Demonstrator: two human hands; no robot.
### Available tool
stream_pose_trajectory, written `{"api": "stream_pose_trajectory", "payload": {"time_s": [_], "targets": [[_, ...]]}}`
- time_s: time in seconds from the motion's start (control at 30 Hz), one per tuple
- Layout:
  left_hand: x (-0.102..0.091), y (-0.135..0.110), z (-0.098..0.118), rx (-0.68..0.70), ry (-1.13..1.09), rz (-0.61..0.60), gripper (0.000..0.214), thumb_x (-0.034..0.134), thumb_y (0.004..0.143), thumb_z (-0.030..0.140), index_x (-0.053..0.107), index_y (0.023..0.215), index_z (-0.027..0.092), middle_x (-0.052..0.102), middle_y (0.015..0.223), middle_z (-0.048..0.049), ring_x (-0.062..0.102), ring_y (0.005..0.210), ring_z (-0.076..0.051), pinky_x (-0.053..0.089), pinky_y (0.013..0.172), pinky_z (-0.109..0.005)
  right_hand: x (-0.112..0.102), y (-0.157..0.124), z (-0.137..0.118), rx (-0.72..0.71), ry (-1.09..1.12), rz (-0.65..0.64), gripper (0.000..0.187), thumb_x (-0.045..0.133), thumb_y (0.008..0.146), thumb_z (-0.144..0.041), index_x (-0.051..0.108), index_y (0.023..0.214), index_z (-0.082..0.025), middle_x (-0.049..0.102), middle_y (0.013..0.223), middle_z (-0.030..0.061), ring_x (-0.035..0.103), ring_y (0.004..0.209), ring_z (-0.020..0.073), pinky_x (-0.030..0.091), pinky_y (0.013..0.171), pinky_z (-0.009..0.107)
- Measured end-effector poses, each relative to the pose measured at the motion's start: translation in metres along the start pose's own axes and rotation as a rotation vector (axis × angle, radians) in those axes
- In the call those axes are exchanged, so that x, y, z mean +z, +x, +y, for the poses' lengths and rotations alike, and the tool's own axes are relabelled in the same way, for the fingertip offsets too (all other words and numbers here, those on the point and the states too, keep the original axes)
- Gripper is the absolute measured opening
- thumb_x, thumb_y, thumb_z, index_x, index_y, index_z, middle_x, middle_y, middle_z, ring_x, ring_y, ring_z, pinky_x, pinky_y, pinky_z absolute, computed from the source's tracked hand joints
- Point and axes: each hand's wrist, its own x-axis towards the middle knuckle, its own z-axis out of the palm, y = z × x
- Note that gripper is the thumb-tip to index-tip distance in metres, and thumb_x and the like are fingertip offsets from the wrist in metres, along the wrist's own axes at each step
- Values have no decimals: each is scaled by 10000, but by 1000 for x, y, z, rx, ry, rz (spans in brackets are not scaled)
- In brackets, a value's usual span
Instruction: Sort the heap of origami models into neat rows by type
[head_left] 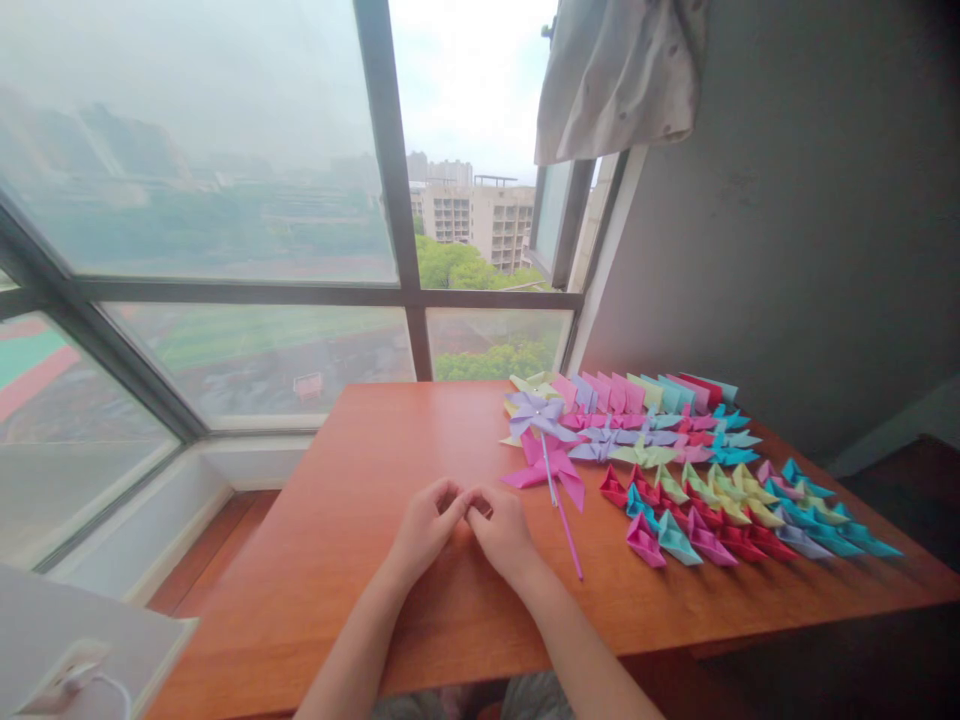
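My left hand [429, 522] and my right hand [501, 528] meet over the wooden table [322, 560], thumbs and forefingers touching at the tips. Fingers on both hands are curled, and the gaps inside the curl show nothing held. The undersides of the hands are hidden. Just right of my right hand lie paper pinwheels: a purple pinwheel [537, 412] on a stick and a magenta pinwheel [544, 468] on a magenta stick [570, 540].
Rows of folded paper boats [705, 537] in several colours cover the table's right side. Behind them stand folded paper pieces [600, 425] and upright coloured cards [660, 393]. Windows [240, 360] border the far side, a grey wall [787, 250] the right. A wall socket [75, 680] is at lower left.
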Motion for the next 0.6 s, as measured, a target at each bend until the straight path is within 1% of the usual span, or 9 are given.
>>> {"api": "stream_pose_trajectory", "payload": {"time_s": [0.3, 0.5, 0.6], "targets": [[0, 0, 3, -4, 9, 18, 448, 584, 827, 578, 593, 631, 175, 594, 604, 6, 516, 599, -151, 409, 563, -238, 0, 0, -1, -1, 35, -8, 171, 534, 832, -173, 699, 804, -208, 712, 808, 5, 631, 748, 153, 473, 677, 251], [0, 1, 0, -7, 11, 32, 388, 610, 812, 528, 596, 654, 174, 598, 618, 6, 527, 605, -156, 420, 580, -248, -1, 0, -2, -15, 19, -12, 177, 527, 840, -168, 697, 819, -211, 716, 828, 13, 642, 790, 163, 483, 707, 266], [0, 1, -1, -7, 15, 34, 368, 603, 814, 511, 602, 664, 175, 604, 625, 3, 535, 612, -162, 425, 590, -254, -1, 0, -1, 0, 13, -8, 163, 548, 829, -170, 704, 854, -212, 722, 832, 19, 652, 783, 167, 495, 695, 269]]}}
